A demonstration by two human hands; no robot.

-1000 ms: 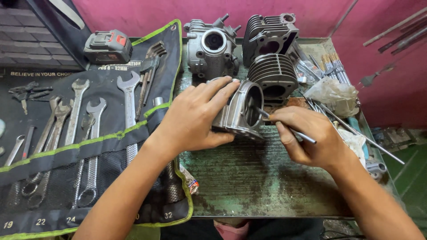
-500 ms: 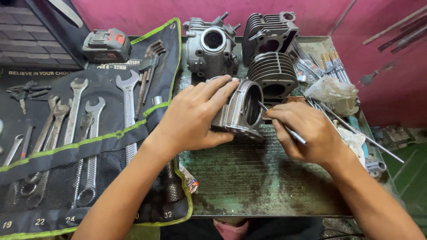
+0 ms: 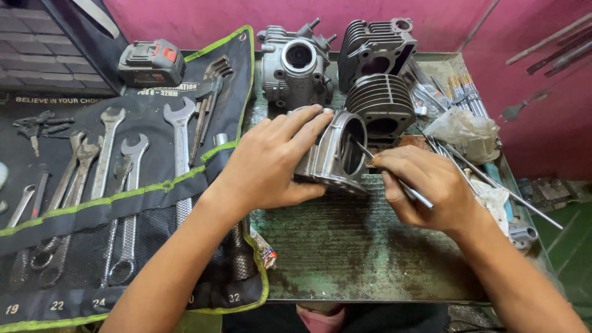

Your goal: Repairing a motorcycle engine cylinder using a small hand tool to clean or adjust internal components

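My left hand [image 3: 271,161] grips a grey metal engine cylinder [image 3: 333,154] lying on its side on the worn green table [image 3: 345,253], bore facing right. My right hand [image 3: 425,188] pinches a thin metal rod tool [image 3: 407,188] whose tip reaches into the cylinder's bore. Both hands meet near the table's middle.
A black tool roll with green trim [image 3: 123,203] holding several spanners lies at the left. A power-tool battery [image 3: 151,63] sits at the back left. Behind stand an engine casing [image 3: 295,65], a finned cylinder head [image 3: 373,52] and a finned cylinder [image 3: 379,108]. A plastic bag [image 3: 462,132] and long rods lie right.
My right hand has shifted slightly, working the thin tool's tip deeper into the bore. My left hand keeps the cylinder in the same place.
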